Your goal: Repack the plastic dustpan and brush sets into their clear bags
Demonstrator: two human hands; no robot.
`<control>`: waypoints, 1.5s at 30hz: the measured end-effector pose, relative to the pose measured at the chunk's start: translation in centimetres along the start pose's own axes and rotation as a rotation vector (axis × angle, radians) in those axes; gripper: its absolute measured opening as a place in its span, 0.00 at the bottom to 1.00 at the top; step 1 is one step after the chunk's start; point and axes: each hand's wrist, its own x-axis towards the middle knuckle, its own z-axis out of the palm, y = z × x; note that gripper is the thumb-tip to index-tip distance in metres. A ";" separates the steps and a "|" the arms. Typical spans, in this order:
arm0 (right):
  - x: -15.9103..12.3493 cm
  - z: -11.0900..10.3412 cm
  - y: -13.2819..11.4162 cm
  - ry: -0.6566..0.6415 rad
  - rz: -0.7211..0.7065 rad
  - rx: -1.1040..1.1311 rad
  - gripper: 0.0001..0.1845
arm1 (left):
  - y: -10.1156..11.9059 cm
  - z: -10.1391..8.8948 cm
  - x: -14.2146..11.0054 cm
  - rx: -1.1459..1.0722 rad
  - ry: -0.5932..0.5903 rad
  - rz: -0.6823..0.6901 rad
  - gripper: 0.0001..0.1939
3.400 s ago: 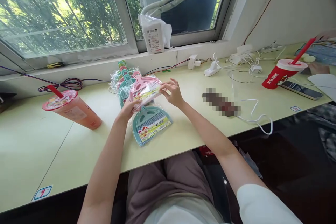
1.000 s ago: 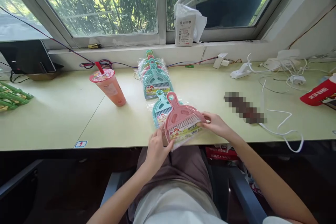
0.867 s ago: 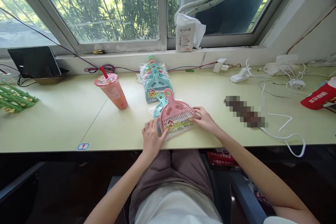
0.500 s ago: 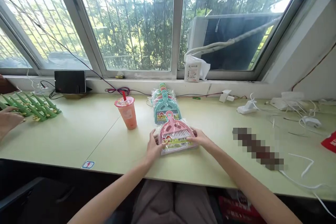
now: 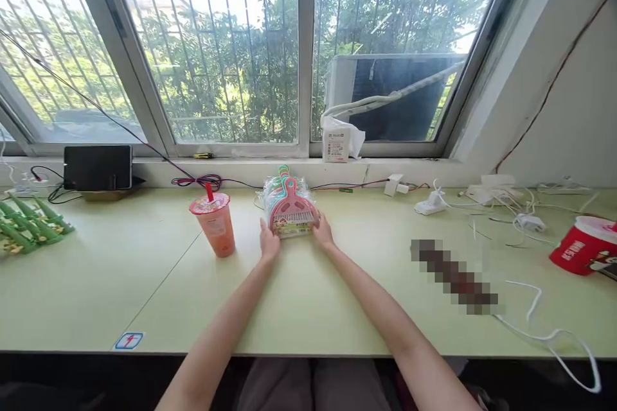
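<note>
So there's this pink plastic dustpan-and-brush set (image 5: 292,205) in crinkly clear wrap with a yellow-and-green printed label, sitting at the front of a stack of similar wrapped sets with green and pinkish handles (image 5: 284,171), its own handle pointing at the window. The person's got it held by both sides: left hand (image 5: 269,243) against the left edge, right hand (image 5: 322,231) gripping the lower right corner, both arms stretched way out. Can't really see what the fingers are doing behind the pack.

All of it's on a pale yellow-green tabletop (image 5: 299,302), up near the wall under the window. Just left of the left hand there's a tall clear cup of orange-pink drink (image 5: 218,231) with a red straw, and behind that a coil of dark cable (image 5: 197,181). Further left: a black tablet-like screen (image 5: 98,167) and some green bamboo-looking stalks (image 5: 31,223).

A white printed box (image 5: 336,144) is on the sill. Over on the right it's white plugs and wires (image 5: 430,203), a pixelated patch I can't make out, and a red cup with a white lid (image 5: 576,247), tipped sideways.
</note>
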 end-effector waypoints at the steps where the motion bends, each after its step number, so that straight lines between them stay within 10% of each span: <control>1: 0.6 0.5 0.4 -0.065 -0.007 0.050 0.37 | -0.1 0.3 0.7 -0.028 -0.043 -0.004 0.38; 20: 2.3 0.6 0.8 -0.121 0.135 0.257 0.44 | -1.1 1.0 4.4 -0.118 -0.029 0.006 0.29; 27: 2.1 0.6 0.2 -0.100 0.067 0.232 0.39 | -0.9 1.4 4.1 0.049 0.138 0.144 0.32; 39: 1.5 0.2 -0.1 -0.012 -0.020 0.029 0.30 | 0.0 0.8 3.4 0.002 0.052 0.112 0.30; 45: 1.1 -0.1 -0.4 0.085 -0.009 -0.071 0.30 | 0.9 0.7 2.1 0.137 0.297 0.266 0.35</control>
